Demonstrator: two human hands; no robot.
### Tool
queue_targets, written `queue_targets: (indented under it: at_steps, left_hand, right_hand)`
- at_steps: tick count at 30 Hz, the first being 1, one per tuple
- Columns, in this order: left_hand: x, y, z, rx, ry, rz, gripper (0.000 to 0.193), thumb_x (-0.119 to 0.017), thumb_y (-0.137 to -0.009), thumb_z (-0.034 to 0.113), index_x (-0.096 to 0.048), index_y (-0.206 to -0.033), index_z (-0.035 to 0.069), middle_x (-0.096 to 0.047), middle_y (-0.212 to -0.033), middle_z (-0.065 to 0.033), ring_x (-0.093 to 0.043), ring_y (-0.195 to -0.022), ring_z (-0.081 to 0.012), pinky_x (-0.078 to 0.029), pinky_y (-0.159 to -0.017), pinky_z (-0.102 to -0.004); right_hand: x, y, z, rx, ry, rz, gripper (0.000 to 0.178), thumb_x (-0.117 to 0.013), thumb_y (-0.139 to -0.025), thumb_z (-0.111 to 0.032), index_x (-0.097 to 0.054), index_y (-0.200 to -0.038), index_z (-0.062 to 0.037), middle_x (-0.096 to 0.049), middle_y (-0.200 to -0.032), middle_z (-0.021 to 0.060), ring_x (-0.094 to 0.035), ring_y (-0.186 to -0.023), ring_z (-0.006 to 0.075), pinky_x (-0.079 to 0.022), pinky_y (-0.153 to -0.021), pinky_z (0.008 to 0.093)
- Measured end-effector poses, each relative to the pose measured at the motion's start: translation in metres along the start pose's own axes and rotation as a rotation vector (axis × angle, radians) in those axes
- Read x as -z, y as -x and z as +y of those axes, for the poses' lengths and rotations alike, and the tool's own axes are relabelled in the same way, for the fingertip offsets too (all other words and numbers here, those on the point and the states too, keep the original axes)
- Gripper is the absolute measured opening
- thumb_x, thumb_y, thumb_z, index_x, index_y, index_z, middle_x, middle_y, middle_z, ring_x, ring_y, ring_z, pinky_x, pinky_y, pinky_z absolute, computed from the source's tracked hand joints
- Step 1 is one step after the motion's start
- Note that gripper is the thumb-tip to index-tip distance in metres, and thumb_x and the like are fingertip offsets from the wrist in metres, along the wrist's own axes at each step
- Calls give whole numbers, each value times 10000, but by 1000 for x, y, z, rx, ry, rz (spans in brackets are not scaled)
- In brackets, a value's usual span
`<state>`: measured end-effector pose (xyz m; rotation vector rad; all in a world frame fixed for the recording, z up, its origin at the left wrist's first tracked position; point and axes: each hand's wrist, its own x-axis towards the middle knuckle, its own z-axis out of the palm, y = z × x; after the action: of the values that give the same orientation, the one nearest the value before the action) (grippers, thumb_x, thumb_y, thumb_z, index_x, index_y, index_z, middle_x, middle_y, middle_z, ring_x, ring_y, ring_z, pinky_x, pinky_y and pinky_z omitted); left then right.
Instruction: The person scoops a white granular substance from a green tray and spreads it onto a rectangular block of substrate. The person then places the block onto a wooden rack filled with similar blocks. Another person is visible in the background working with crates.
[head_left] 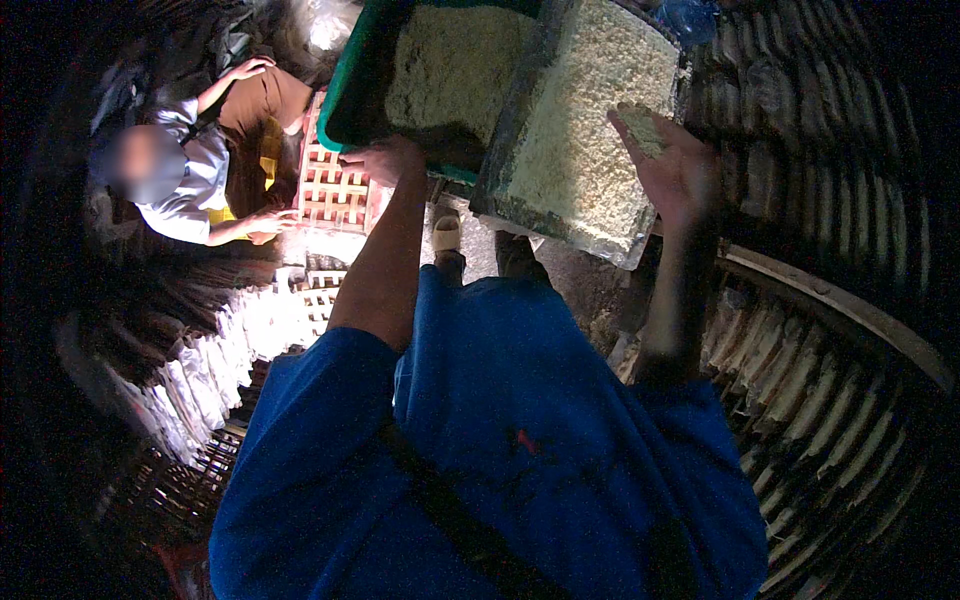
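Observation:
A dark-edged rectangular tray [507, 160] is filled with pale, crumbly grains [590, 120]. Over its right side my right hand [675, 170] is turned palm up, with a small heap of the crumbs [645, 133] lying on the fingers and palm. To the left of the tray stands a green plastic tub [335, 110], with more of the pale crumbs [450, 70] inside, partly in shadow. My left hand [388, 160] is at the tub's near rim, fingers bent around the edge; some of the fingers are hard to see.
Another person [200, 180] sits at the left, one hand beside a woven bamboo rack [335, 195]. Stacked layers with pale wrappings [190, 385] stand at the lower left. Rows of dark, ridged layers [820, 140] rise on the right, above a wooden rail [820, 295].

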<state>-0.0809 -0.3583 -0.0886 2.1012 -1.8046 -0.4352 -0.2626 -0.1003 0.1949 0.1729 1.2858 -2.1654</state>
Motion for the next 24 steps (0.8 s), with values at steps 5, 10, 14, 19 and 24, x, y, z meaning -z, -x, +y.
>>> queue_targets:
  at_steps: [5, 10, 14, 19, 24]
  left_hand:
    - [61, 19, 46, 224, 223, 3, 766, -600, -841, 160, -144, -1395, -108, -294, -1335, -282, -618, -957, -448, -581, -775, -505]
    - [25, 13, 25, 179, 168, 90, 795, -647, -806, 109, -149, -1390, -100, -309, -1316, -232, -631, -921, -424, -588, -747, -500]
    - [61, 21, 51, 251, 215, 50, 759, -661, -799, 101, -181, -1354, -94, -302, -1332, -223, -635, -911, -421, -590, -740, -505]
    - [47, 12, 38, 186, 132, -16, 758, -657, -809, 91, -171, -1360, -97, -275, -1382, -221, -648, -903, -416, -597, -757, -500]
    - [50, 12, 37, 225, 145, -2, 788, -663, -808, 101, -158, -1380, -96, -249, -1414, -235, -657, -912, -409, -600, -781, -483]
  right_hand:
    - [53, -43, 13, 335, 647, -423, 328, -577, -920, -133, -612, -1194, 44, -609, -1249, 203, -467, -1274, 370, -214, -1151, 566]
    - [50, -41, 29, 386, 937, -309, 366, -605, -939, -270, -647, -1164, 15, -637, -1228, 163, -531, -1219, 320, -285, -1111, 509]
    - [-47, 12, 3, 254, 1549, -50, 325, -596, -932, -134, -621, -1210, 33, -601, -1265, 215, -442, -1320, 358, -247, -1189, 531]
    - [-7, -16, 16, 240, 917, -133, 420, -606, -905, -52, -493, -1229, 191, -426, -1380, 340, -377, -1353, 397, -305, -1181, 479]
    - [-45, 47, 16, 206, 1401, -49, 428, -610, -903, -43, -479, -1225, 206, -447, -1362, 338, -437, -1308, 398, -342, -1162, 462]
